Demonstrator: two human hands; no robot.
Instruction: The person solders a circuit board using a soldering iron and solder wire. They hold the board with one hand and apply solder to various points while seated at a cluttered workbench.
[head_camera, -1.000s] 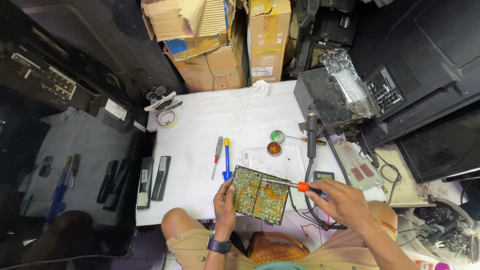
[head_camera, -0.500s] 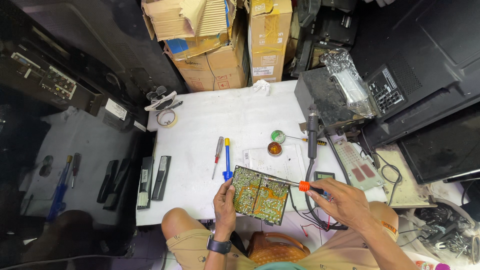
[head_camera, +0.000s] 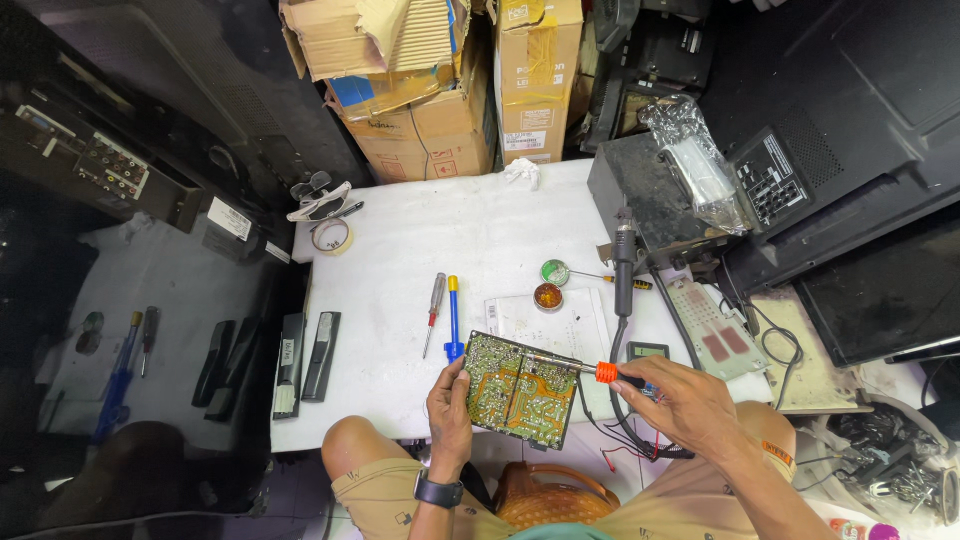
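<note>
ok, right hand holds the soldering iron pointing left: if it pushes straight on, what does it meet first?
The right hand aims the soldering iron leftward over the circuit board, so the board comes first; the tip looks at or just above it. Depth is unclear.

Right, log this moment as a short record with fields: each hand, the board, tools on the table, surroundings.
left hand: left hand grips the left edge of the green circuit board, solder side up
right hand: right hand holds a soldering iron with an orange collar, tip on the board's upper part
table: white table
tools on table: red screwdriver and blue-and-yellow screwdriver side by side; two small round tins; tape roll
surroundings: cardboard boxes behind the table, dark casings at right
</note>
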